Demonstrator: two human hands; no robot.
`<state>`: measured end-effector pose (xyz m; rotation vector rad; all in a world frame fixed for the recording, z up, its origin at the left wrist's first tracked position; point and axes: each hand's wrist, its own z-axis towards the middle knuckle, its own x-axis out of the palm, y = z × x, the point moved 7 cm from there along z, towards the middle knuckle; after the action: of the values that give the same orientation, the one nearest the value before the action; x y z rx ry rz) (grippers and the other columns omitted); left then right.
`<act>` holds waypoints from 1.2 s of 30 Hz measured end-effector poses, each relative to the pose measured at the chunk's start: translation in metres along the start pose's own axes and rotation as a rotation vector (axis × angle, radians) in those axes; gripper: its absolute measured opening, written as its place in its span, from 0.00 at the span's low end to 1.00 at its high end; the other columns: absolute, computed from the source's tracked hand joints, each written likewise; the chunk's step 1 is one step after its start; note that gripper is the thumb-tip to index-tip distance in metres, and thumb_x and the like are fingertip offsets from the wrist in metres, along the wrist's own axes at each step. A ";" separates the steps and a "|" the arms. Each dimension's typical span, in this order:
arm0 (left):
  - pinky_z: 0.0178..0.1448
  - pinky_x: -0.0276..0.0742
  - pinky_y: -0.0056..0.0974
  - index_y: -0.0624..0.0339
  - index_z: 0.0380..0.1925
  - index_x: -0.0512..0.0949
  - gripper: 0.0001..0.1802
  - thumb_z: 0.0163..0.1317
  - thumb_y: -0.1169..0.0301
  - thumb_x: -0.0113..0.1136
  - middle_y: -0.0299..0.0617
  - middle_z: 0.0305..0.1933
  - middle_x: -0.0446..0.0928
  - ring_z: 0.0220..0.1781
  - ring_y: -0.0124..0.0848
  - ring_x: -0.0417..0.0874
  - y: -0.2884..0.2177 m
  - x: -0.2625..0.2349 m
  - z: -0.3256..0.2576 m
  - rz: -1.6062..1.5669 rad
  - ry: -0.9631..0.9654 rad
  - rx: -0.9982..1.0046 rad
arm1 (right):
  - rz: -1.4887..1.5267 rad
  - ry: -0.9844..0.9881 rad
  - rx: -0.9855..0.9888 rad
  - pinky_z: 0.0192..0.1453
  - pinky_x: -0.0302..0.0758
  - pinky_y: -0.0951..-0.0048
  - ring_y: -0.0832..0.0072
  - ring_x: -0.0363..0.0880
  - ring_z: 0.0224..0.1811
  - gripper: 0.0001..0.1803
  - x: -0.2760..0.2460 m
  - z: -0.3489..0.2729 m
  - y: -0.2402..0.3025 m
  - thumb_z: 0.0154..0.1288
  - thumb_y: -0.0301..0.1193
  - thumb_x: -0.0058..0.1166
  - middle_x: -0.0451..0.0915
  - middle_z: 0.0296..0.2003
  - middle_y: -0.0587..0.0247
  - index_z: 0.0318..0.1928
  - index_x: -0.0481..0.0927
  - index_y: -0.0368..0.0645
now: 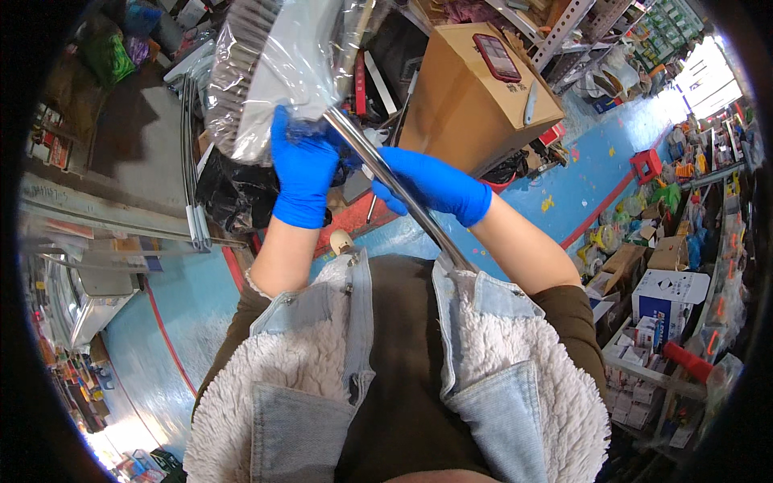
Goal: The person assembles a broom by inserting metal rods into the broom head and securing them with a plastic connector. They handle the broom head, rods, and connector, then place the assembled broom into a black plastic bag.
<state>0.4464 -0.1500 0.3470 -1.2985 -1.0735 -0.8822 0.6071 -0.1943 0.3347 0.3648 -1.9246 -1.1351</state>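
Observation:
A broom (294, 60), its grey bristle head wrapped in clear plastic, is tilted up at the top of the head view. Its shiny metal pole (372, 151) slants down to the right, toward my jacket. My left hand (306, 173), in a blue glove, grips the broom head near the socket, thumb up along it; the other fingers are partly hidden behind. My right hand (435, 183), gloved the same, is curled round the pole just below the head, its palm behind the metal.
Ahead to the right stands a cardboard box (451, 88) with a phone (497, 58) and a light blue cutter (531, 103) on top. Crowded shelves (684, 378) line the right side. A black plastic bag (233, 189) lies left of my left hand. A red stool (646, 165) stands farther off.

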 end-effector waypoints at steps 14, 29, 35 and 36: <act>0.58 0.71 0.48 0.61 0.58 0.63 0.34 0.58 0.50 0.54 0.53 0.55 0.70 0.54 0.45 0.72 -0.065 0.028 0.028 -0.124 0.388 0.153 | -0.129 0.258 0.151 0.20 0.59 0.85 0.88 0.62 0.19 0.19 0.001 -0.032 -0.043 0.64 0.40 0.52 0.66 0.21 0.73 0.51 0.72 0.46; 0.39 0.79 0.37 0.63 0.45 0.75 0.23 0.47 0.65 0.64 0.43 0.38 0.81 0.32 0.31 0.82 -0.191 0.041 0.014 -0.472 0.581 0.365 | -0.873 0.129 0.087 0.39 0.72 0.69 0.77 0.74 0.33 0.19 -0.061 -0.126 -0.122 0.59 0.43 0.54 0.78 0.29 0.57 0.42 0.76 0.40; 0.62 0.64 0.53 0.63 0.58 0.64 0.34 0.58 0.49 0.51 0.53 0.58 0.67 0.59 0.49 0.67 -0.210 0.052 0.025 0.258 0.158 0.773 | -1.153 -0.264 0.073 0.38 0.74 0.67 0.67 0.80 0.36 0.20 -0.131 -0.140 -0.040 0.53 0.41 0.60 0.80 0.33 0.53 0.42 0.75 0.42; 0.64 0.61 0.54 0.63 0.59 0.63 0.34 0.58 0.50 0.50 0.53 0.59 0.67 0.60 0.50 0.66 -0.210 0.046 0.030 0.294 0.088 0.743 | -1.344 -0.581 0.060 0.38 0.75 0.63 0.57 0.80 0.38 0.19 -0.155 -0.155 -0.009 0.53 0.39 0.60 0.80 0.35 0.50 0.44 0.76 0.44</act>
<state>0.2570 -0.1374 0.4525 -0.7502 -0.9726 -0.2615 0.8197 -0.1938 0.2813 1.6684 -2.1499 -2.1770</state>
